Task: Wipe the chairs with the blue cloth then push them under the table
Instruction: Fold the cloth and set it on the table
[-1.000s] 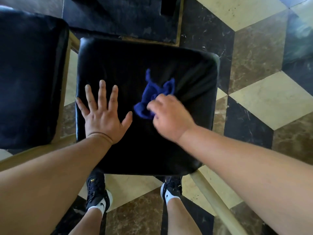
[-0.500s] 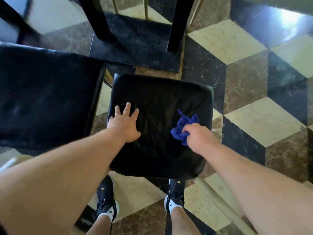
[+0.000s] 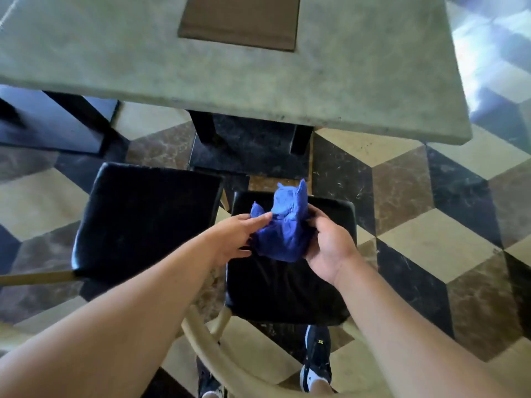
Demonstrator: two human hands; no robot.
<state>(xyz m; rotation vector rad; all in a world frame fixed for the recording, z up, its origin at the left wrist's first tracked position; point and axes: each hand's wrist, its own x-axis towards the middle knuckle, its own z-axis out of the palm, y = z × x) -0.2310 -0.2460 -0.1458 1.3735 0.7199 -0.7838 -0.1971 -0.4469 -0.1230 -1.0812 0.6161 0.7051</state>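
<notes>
The right hand [image 3: 327,248] lies palm up with its fingers curled round the right side of the blue cloth [image 3: 284,234], gripping it. The left hand [image 3: 234,239] reaches in from the other side, its fingers straight and close together, their tips touching the cloth's left edge. Whether its thumb pinches the fabric cannot be told.

The cloth is bunched into a loose wad between the 2 hands, held in the air over the right chair [image 3: 287,291]. Its long axis runs from the person toward the table [image 3: 359,90]. The thick, rounded end is nearest the wrists, and 2 crumpled corners point up and away toward the table edge.

The right chair has a black padded seat, and the left chair [image 3: 143,219] with the same kind of seat stands just beside it. Both stand out from the table, the left one nearer its edge. A curved beige chair back [image 3: 230,366] crosses below the arms, and 1 dark shoe [image 3: 317,354] shows beneath the right seat.

The table has a pale, mottled stone-like top with a brown mat [image 3: 238,21] lying on it and dark legs underneath. The floor [image 3: 431,245] is polished tile in cream, brown and black diamonds that read as cubes, with bright glare at the upper right.
</notes>
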